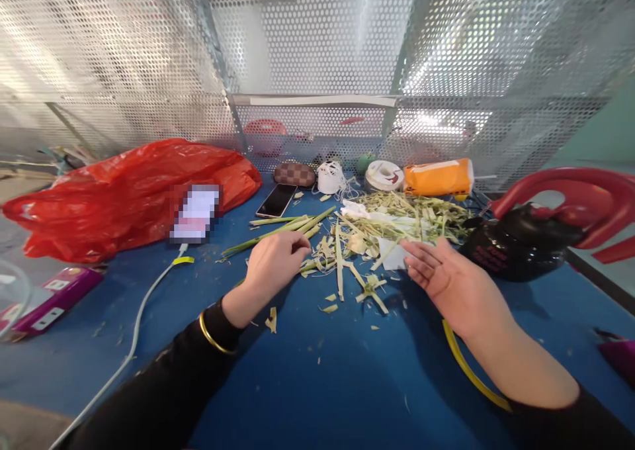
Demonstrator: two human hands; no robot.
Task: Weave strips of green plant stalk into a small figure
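Observation:
My left hand rests knuckles-up on the blue table, fingers curled at the near ends of long green stalks; what it holds, if anything, is hidden. My right hand hovers palm-up with fingers stretched out and nothing in it, beside a heap of cut green and pale leaf strips. Loose trimmings lie scattered between the hands. A gold bangle circles my left wrist.
A red plastic bag lies at left, with two phones nearby and a white cable. A black pot with red handle stands at right. String spool, tape roll and orange packet line the perforated metal wall.

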